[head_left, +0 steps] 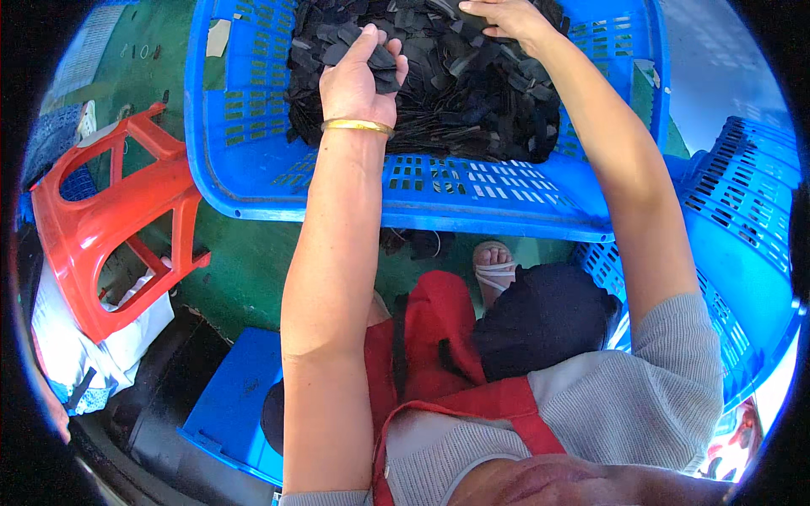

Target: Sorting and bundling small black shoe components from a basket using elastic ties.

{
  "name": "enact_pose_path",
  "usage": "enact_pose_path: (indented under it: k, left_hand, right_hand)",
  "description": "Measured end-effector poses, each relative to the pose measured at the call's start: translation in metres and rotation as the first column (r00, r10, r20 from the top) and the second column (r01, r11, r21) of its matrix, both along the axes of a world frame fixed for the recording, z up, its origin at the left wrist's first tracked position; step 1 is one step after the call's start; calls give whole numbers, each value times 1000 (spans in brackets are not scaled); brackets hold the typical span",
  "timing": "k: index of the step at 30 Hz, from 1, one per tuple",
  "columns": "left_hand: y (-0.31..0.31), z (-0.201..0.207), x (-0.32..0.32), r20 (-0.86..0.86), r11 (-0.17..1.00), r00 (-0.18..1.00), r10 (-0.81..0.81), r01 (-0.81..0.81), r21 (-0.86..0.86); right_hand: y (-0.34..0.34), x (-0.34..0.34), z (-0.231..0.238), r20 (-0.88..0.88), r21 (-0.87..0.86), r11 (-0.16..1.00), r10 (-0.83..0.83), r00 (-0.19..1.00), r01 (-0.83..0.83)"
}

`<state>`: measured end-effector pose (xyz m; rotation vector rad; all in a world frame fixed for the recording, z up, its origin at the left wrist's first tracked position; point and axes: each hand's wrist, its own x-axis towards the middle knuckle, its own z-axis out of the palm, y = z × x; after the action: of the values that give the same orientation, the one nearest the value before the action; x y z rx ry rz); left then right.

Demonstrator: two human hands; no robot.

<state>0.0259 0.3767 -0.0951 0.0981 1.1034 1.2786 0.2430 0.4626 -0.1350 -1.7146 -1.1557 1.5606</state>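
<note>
A large blue plastic basket (278,196) with slotted walls holds a heap of flat, black, rounded pieces (439,126). Over its left side, my left hand (359,80) is closed on several of these black pieces (384,69), thumb on top. A gold-coloured bangle (358,126) circles that wrist. My right hand (515,20) reaches over the heap at the upper edge of the picture. Its visible fingers are stretched out toward the pieces and apart, with nothing seen between them; part of the hand is cut off by the edge.
A red plastic stool (110,215) lies tipped at the left, above a white bag (93,354). Another blue slotted basket (726,244) stands at the right. Below left is a blue box or lid (236,401). A sandalled foot (495,268) rests on the green floor (245,274).
</note>
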Motion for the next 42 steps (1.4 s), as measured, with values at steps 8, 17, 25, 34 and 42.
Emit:
enact_pose_path:
  k: [8,17,25,34,42]
  left_hand:
    - [6,-1,10,-58,999,998,-33,33,-1]
    - [-1,3,6,-115,998,993,-22,16,-53]
    - [2,1,12,-135,997,989,-56,48,-60]
    - [3,5,12,-82,997,995,-53,47,-66]
    - [-3,8,17,-58,991,992,-110,114,73]
  right_hand:
    - [38,-1,-76,272,435,892,-3,962,-120]
    - [4,-20,-60,768,85,983,40,639,-164]
    - [25,-2,-103,453,177,979,-170,875,99]
    - [-3,13,-64,149,241,966,-130,980,92]
    - [-40,-30,19,-506,-58,992,69,860,-114]
